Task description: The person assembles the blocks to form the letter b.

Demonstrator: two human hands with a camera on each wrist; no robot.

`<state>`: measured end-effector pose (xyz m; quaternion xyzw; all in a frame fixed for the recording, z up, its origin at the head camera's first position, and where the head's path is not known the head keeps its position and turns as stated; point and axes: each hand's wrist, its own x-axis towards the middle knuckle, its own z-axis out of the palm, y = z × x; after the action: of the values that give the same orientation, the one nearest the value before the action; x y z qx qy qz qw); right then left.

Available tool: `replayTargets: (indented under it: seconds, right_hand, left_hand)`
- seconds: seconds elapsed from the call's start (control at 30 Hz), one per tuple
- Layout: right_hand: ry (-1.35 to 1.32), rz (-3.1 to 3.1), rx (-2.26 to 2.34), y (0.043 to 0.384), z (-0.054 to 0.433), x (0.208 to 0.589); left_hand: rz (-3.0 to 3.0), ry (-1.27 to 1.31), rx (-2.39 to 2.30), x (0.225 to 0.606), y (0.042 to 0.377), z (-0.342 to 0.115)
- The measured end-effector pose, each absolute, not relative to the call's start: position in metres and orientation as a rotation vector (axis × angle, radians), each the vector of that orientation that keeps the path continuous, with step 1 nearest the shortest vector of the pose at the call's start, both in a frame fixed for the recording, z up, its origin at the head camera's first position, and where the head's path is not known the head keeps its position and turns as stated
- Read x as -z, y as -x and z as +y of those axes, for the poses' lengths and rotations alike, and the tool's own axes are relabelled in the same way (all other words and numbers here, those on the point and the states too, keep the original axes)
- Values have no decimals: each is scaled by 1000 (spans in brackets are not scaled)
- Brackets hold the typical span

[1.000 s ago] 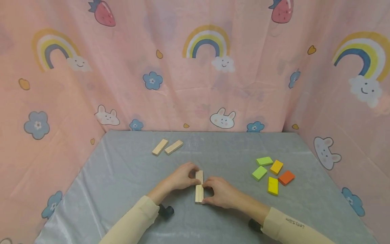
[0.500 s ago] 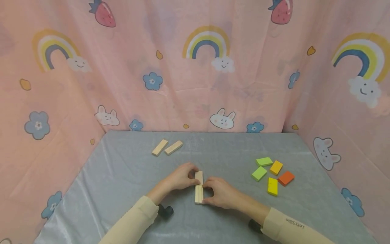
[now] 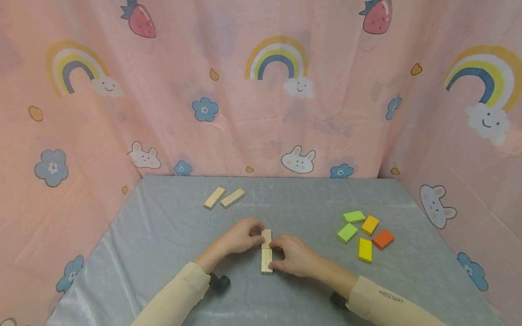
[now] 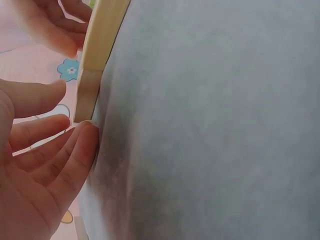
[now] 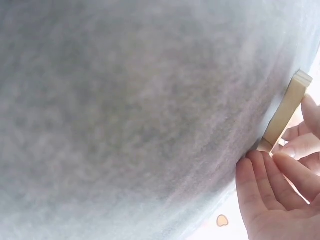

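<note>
Two plain wooden blocks lie end to end in a line on the grey cloth, the far block (image 3: 267, 237) meeting the near block (image 3: 267, 261). My left hand (image 3: 244, 236) is at the far block, with a fingertip at its far end; in the left wrist view its thumb (image 4: 47, 97) stands apart from the wood. On the other side, my right hand (image 3: 299, 257) has its thumb by the near block and its fingers near the joint. The right wrist view shows these fingers (image 5: 265, 180) extended beside the blocks, partly hiding the far block.
Two more wooden blocks (image 3: 214, 198) (image 3: 233, 198) lie at the back left. To the right are two green blocks (image 3: 354, 217) (image 3: 347, 233), an orange-yellow one (image 3: 370, 224), a yellow one (image 3: 365, 250) and a red-orange one (image 3: 383, 239). A pink patterned curtain (image 3: 253, 127) surrounds the table.
The left thumb has drawn back slightly from the joint between the blocks. The right fingers have shifted a little, uncovering more of the joint. The blocks stay in line.
</note>
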<state>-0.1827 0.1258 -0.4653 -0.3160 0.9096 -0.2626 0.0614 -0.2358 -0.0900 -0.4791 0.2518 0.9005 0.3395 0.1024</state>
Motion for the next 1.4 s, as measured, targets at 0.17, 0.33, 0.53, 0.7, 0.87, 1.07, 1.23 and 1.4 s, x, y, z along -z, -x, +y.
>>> replayTargets:
  seconds: [0.17, 0.33, 0.53, 0.7, 0.87, 1.07, 1.23, 1.4]
  right_hand:
    - [952, 2745, 756, 183, 123, 463]
    - [929, 2742, 728, 185, 122, 461]
    - [915, 2738, 745, 186, 122, 462]
    - [917, 2746, 730, 185, 123, 462]
    - [925, 2746, 728, 184, 123, 463]
    - [931, 2751, 736, 184, 124, 466]
    - [968, 2764, 731, 184, 124, 467]
    - [954, 2747, 734, 183, 124, 466]
  left_hand:
    - [2633, -710, -1044, 475, 239, -97]
    - [2692, -718, -1012, 465, 246, -102]
    - [2761, -742, -997, 452, 253, -107]
    - [2860, -737, -985, 452, 262, -111]
    - [2931, -716, -1050, 451, 270, -118]
    - [3037, -653, -1109, 451, 281, -131]
    - [3074, -572, -1170, 454, 292, -146]
    - [3072, -499, -1257, 460, 300, -161]
